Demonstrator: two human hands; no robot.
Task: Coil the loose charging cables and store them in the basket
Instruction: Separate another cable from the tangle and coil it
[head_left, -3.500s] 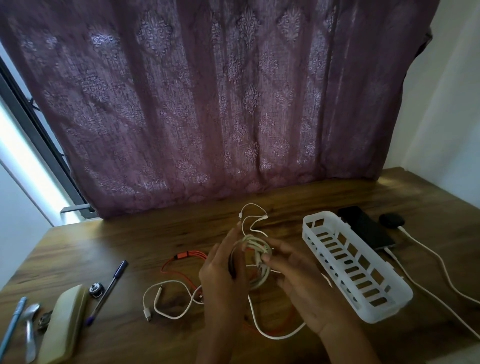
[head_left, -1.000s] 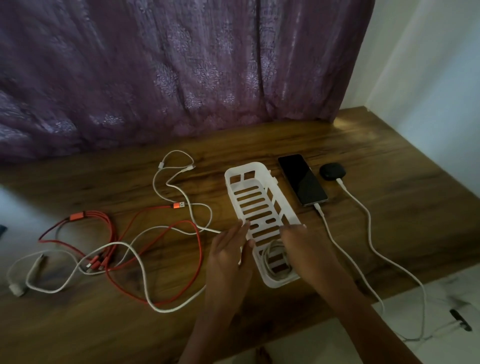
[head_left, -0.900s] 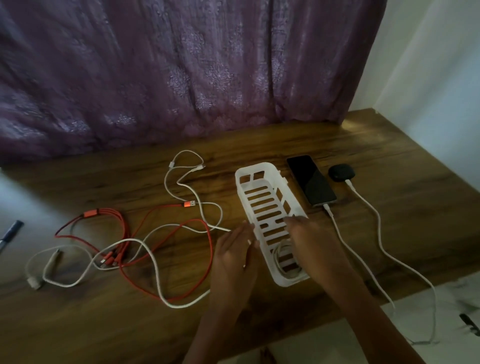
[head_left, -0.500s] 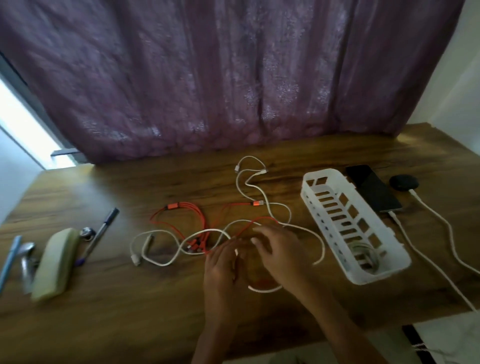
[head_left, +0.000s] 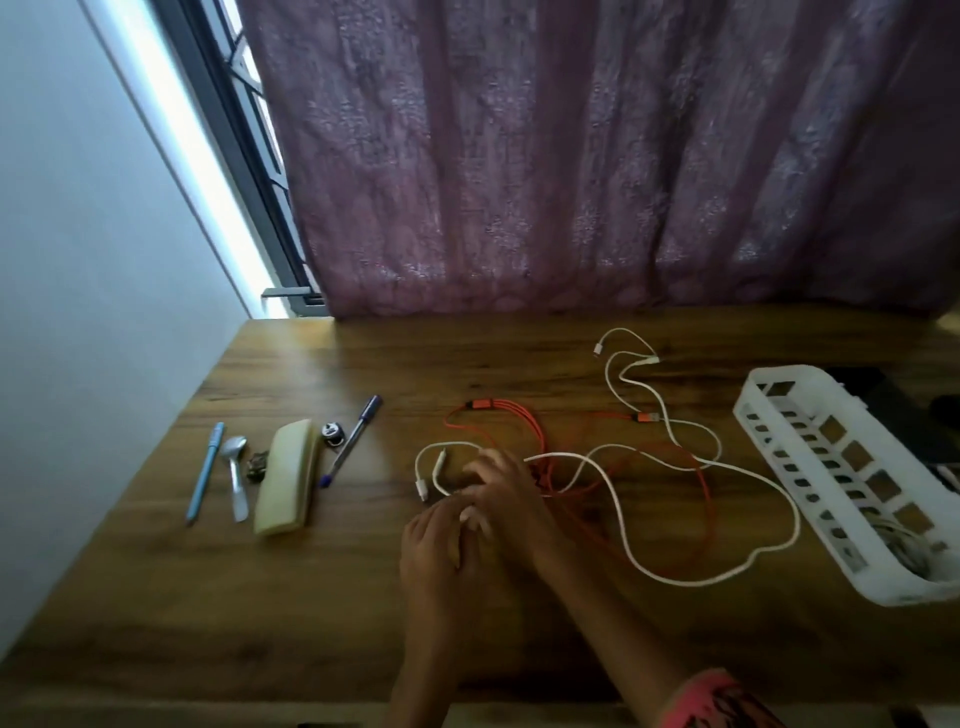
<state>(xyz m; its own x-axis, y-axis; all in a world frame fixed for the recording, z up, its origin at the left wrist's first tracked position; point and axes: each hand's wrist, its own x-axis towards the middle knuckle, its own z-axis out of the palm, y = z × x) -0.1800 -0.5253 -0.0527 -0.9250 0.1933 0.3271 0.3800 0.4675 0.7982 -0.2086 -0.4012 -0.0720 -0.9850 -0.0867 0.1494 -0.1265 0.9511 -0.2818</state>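
A white slotted basket (head_left: 810, 467) stands at the right of the wooden table, with a coiled white cable (head_left: 906, 551) lying in its near end. A long loose white cable (head_left: 623, 519) winds across the table's middle, tangled with an orange cable (head_left: 519, 418). A thinner white cable (head_left: 631, 364) lies further back. My right hand (head_left: 511, 499) lies over the left part of the long white cable, near its plug ends (head_left: 428, 475); its grip is hidden. My left hand (head_left: 441, 551) rests on the table just beneath it, fingers stretched forward.
Left of the cables lie a dark pen (head_left: 350, 447), a beige case (head_left: 285, 478), a spoon (head_left: 236, 483) and a blue pen (head_left: 205, 470). A dark phone (head_left: 883, 384) sits behind the basket. A purple curtain (head_left: 597, 156) hangs along the table's back edge.
Both hands left the basket, where the coiled white cable now lies, and moved left onto the loose cables. The view swung left, bringing the pens and case into sight.
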